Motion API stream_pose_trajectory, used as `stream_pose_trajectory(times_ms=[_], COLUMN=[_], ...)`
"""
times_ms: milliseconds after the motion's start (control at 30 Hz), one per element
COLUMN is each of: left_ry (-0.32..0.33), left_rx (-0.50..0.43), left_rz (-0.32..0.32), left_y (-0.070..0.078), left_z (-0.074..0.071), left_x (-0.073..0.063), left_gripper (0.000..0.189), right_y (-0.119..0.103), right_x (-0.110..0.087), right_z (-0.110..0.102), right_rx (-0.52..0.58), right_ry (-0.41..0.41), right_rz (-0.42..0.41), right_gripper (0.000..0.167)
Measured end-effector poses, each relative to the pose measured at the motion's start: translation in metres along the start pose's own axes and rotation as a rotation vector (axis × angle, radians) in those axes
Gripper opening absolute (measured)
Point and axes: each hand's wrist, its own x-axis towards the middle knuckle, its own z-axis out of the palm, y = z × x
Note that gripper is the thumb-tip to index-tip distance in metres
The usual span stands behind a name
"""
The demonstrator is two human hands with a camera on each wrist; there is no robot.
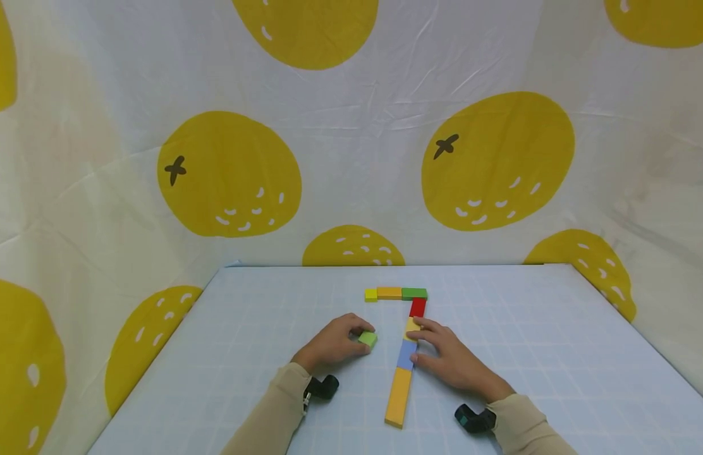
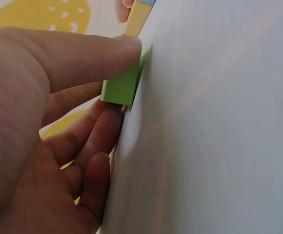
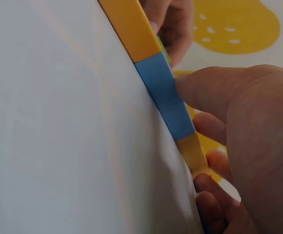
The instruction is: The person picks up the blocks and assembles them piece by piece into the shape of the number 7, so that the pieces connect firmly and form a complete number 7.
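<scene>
My left hand [image 1: 334, 342] pinches a light green block [image 1: 368, 339] between thumb and fingers, close over the table. In the left wrist view the thumb lies across that green block [image 2: 119, 90]. Right of it runs a line of blocks: a red block [image 1: 418, 308], a pale yellow block [image 1: 409, 327], a blue block [image 1: 406, 355] and a long orange block [image 1: 398, 398]. My right hand [image 1: 454, 360] rests along this line, fingers extended over the pale yellow block. Its thumb tip touches the edge of the blue block [image 3: 163, 95] in the right wrist view.
At the line's far end, a short row turns left: a green block [image 1: 414, 294], an orange block [image 1: 389, 292] and a small yellow block [image 1: 371, 295]. The table [image 1: 215, 354] has a pale gridded cover. Behind hangs a curtain [image 1: 363, 158] printed with yellow fruit.
</scene>
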Motion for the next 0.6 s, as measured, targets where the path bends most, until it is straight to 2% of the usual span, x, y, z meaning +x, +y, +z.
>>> stream_pose_trajectory(times_ms=[333,600], left_ry=[0.038,0.065], left_rx=[-0.092,-0.098], left_rz=[-0.016,-0.038], left_y=[-0.0058,-0.0067], left_z=[0.0008,-0.0005], left_x=[0.0064,0.0072], left_gripper=[0.031,0.029], right_y=[-0.0005,0.0027], right_x=[-0.0004,0.0013], right_z=[-0.0017,0.0011], right_rx=[-0.008,-0.005], right_ry=[0.01,0.003], right_rz=[-0.002,-0.023], right_gripper=[0.045,0.045])
